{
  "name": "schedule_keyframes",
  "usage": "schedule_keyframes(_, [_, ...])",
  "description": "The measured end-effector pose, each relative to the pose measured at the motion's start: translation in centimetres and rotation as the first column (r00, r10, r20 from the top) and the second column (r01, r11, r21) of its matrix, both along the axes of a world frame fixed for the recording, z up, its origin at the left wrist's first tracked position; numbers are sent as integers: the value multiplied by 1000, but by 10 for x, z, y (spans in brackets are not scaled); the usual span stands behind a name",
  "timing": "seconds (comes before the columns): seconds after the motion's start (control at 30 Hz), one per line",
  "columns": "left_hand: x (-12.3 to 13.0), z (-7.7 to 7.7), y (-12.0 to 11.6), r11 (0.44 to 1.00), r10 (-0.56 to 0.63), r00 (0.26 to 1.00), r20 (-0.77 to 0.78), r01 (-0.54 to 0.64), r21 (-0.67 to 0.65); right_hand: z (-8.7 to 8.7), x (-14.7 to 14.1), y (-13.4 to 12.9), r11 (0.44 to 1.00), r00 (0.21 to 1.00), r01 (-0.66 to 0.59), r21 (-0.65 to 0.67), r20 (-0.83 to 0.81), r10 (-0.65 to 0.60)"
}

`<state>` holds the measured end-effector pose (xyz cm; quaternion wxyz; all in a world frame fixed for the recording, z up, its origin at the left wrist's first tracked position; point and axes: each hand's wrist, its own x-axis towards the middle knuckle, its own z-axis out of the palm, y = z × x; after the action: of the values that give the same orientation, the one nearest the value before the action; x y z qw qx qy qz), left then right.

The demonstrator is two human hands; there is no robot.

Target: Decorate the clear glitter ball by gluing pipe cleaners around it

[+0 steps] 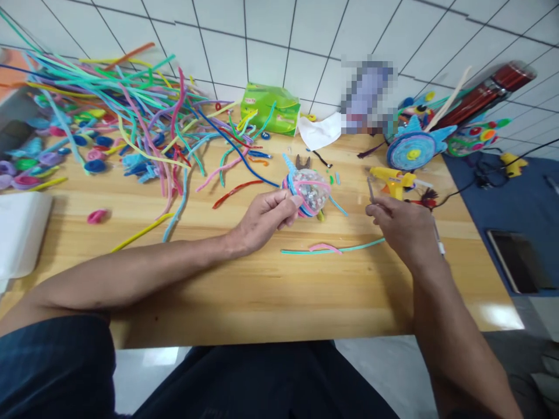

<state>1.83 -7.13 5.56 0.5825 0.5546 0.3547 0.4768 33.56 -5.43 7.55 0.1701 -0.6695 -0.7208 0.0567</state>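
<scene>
My left hand [273,216] is closed on the edge of a round clear ornament [312,192] with silvery bits inside and pink and blue pipe cleaner around it. At the right, my right hand [399,224] pinches a thin greyish stick [371,189] that points up. A yellow glue gun [395,181] lies just beyond that hand. Between the hands and nearer to me, a long teal pipe cleaner [358,247] lies on the table with a short pink piece [325,248] across it. Dark plier-like tips show behind the ornament.
Many pipe cleaners [144,116] heap at the back left. A green packet [271,110], white tissue [321,131] and blue disc-shaped craft [411,150] stand along the back. A red flask [489,93] leans at back right. A white box [24,233] sits far left.
</scene>
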Motion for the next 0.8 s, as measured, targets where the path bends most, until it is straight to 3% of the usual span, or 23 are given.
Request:
schedule_keyframes(0.1, [0, 1, -6, 995, -18, 998, -63, 24, 94, -15, 0, 9, 998, 979, 54, -6, 195, -52])
schedule_keyframes(0.23, [-1, 0, -8, 989, 9, 994, -110, 8, 149, -26, -1, 12, 991, 939, 133, -5, 320, -124])
schedule_keyframes(0.4, [-1, -7, -5, 984, 8, 993, -115, 13, 179, -33, 10, 4, 999, 928, 7, -37, 371, 7])
schedule_keyframes(0.6, [-2, -12, -5, 966, 3, 994, -106, 25, 258, -23, 2, -9, 1000, 931, -1, -21, 364, 9])
schedule_keyframes(0.8, [-2, -12, -6, 959, 0, 992, -129, 37, 282, -13, -19, -38, 959, 932, -209, -190, 259, 254])
